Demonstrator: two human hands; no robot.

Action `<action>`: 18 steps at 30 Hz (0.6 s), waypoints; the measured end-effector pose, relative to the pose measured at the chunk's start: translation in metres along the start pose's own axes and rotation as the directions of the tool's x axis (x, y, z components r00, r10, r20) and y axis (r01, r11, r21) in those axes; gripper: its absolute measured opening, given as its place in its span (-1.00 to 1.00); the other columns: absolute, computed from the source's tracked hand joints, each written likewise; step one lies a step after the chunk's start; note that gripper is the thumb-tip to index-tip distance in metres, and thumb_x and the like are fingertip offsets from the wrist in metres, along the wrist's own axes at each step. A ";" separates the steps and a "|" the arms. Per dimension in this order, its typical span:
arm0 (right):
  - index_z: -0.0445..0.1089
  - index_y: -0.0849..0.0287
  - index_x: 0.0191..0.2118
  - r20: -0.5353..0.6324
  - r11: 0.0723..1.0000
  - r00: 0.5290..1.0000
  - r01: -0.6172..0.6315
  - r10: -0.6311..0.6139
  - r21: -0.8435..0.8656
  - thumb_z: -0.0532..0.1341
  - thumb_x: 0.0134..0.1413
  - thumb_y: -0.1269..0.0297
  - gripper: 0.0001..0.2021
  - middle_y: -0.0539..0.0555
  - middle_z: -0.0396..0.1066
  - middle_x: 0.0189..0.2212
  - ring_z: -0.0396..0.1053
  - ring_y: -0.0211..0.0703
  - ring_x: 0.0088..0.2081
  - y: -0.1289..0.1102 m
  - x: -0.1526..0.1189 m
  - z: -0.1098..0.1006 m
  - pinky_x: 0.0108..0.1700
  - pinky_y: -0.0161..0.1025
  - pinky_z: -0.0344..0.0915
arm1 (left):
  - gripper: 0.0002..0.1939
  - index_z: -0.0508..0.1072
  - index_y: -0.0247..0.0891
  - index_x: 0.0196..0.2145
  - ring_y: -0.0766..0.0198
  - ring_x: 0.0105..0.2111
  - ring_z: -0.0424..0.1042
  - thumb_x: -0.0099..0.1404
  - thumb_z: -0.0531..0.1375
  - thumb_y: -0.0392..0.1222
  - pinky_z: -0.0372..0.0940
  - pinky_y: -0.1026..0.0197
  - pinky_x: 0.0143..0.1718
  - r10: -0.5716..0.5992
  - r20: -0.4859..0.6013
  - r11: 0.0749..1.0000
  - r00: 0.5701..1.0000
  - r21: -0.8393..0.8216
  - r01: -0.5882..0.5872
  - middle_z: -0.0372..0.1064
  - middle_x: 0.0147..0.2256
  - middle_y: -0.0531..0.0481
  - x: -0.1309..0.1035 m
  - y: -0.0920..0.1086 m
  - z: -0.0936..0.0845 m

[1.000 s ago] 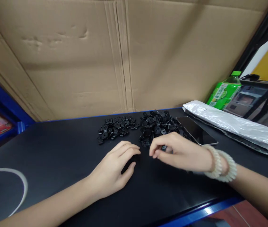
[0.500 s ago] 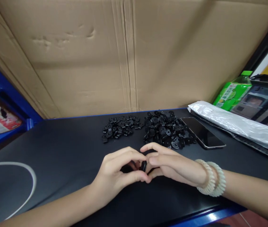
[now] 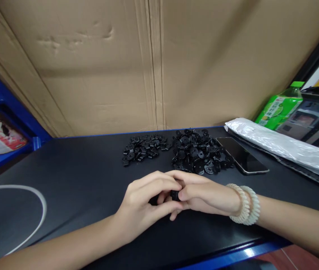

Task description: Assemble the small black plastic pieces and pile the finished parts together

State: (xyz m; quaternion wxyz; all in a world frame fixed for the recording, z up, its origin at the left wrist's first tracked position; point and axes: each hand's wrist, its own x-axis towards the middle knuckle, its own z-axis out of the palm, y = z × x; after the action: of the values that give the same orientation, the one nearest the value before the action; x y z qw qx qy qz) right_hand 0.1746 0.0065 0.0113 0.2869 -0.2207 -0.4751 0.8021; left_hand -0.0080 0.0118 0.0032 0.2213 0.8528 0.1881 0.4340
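Between my two hands is a small black round plastic part (image 3: 175,195), partly covered by fingers. My left hand (image 3: 145,202) pinches it from the left with thumb and fingertips. From the right, my right hand (image 3: 201,193) closes on the same part, its thumb pressed against the side. The fingers of both hands overlap, so most of the part's shape is hidden. Beyond the hands lie two piles of black plastic pieces: a smaller pile (image 3: 144,147) on the left, and a larger pile of round perforated discs (image 3: 201,152) on the right.
A phone (image 3: 242,155) lies right of the larger pile. Behind it are a white plastic-wrapped package (image 3: 283,148) and a green-labelled bottle (image 3: 279,108). A white cable (image 3: 39,198) curves over the black table (image 3: 86,176) at left. Cardboard (image 3: 105,75) stands along the back.
My right hand has moved left and closed in on the black part, its thumb now pressing against it. My hands are closer together. The view has shifted slightly.
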 end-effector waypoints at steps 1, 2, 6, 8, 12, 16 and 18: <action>0.26 0.22 -0.13 -0.002 1.000 1.000 0.004 -0.004 0.010 0.11 -0.14 0.52 -0.66 0.08 0.37 -0.25 0.37 -0.20 -0.25 -0.001 0.000 0.000 -0.18 -0.15 0.30 | -0.75 0.50 -0.34 -0.22 0.23 -0.34 0.48 0.11 0.35 -0.35 0.40 0.26 -0.30 -0.002 -0.009 1.000 1.000 0.002 0.002 0.48 -0.28 -0.13 0.000 0.000 0.001; 0.26 0.21 -0.12 -0.004 1.000 1.000 0.007 -0.007 0.017 0.10 -0.16 0.54 -0.63 0.07 0.38 -0.26 0.37 -0.21 -0.26 -0.001 0.001 0.000 -0.18 -0.16 0.29 | -0.76 0.51 -0.34 -0.23 0.22 -0.34 0.48 0.10 0.36 -0.36 0.40 0.26 -0.30 -0.002 -0.019 1.000 1.000 0.004 0.002 0.49 -0.29 -0.13 0.001 0.000 0.001; 0.27 0.21 -0.12 0.004 0.999 1.000 0.018 -0.018 0.031 0.08 -0.26 0.61 -0.55 0.04 0.40 -0.30 0.38 -0.21 -0.26 -0.003 0.002 0.001 -0.19 -0.20 0.28 | -0.76 0.52 -0.37 -0.25 0.21 -0.33 0.50 0.08 0.37 -0.38 0.41 0.28 -0.29 -0.008 -0.036 1.000 0.999 0.000 0.008 0.48 -0.30 -0.14 0.001 -0.001 0.004; 0.27 0.21 -0.15 0.013 0.999 1.000 0.015 -0.016 0.040 0.08 -0.28 0.62 -0.56 0.05 0.39 -0.29 0.38 -0.19 -0.23 -0.004 0.003 0.000 -0.18 -0.18 0.29 | -0.76 0.53 -0.36 -0.25 0.22 -0.34 0.50 0.07 0.37 -0.38 0.40 0.28 -0.29 -0.010 -0.045 1.000 0.999 0.009 0.011 0.49 -0.30 -0.14 0.001 -0.001 0.004; 0.25 0.20 -0.18 0.016 0.999 1.000 0.003 -0.003 0.046 0.07 -0.27 0.62 -0.59 0.03 0.37 -0.31 0.38 -0.16 -0.19 -0.003 0.004 -0.001 -0.13 -0.12 0.29 | -0.76 0.55 -0.34 -0.24 0.23 -0.32 0.48 0.07 0.37 -0.39 0.40 0.29 -0.29 -0.012 -0.038 1.000 0.999 0.008 0.012 0.50 -0.29 -0.14 0.003 -0.001 0.004; 0.23 0.20 -0.19 0.018 0.999 1.000 -0.002 0.001 0.044 0.05 -0.34 0.63 -0.56 0.01 0.34 -0.32 0.38 -0.17 -0.21 -0.003 0.005 -0.001 -0.14 -0.14 0.30 | -0.78 0.55 -0.35 -0.26 0.22 -0.33 0.48 0.08 0.37 -0.37 0.39 0.28 -0.32 -0.016 -0.018 1.000 1.000 0.017 0.016 0.50 -0.30 -0.15 0.003 0.000 0.005; 0.23 0.20 -0.22 0.013 0.999 1.000 -0.023 0.022 0.048 0.04 -0.38 0.63 -0.55 -0.02 0.33 -0.34 0.38 -0.22 -0.26 -0.002 0.005 -0.001 -0.16 -0.16 0.30 | -0.79 0.54 -0.36 -0.26 0.23 -0.38 0.47 0.09 0.36 -0.35 0.39 0.28 -0.36 -0.019 -0.010 1.000 1.000 0.015 0.019 0.49 -0.33 -0.14 0.003 0.001 0.007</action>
State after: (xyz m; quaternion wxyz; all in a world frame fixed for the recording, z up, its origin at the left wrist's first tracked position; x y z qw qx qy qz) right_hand 0.1718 0.0111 0.0120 0.2802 -0.2141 -0.4548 0.8178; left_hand -0.0007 0.0113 0.0020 0.2181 0.8504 0.2007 0.4348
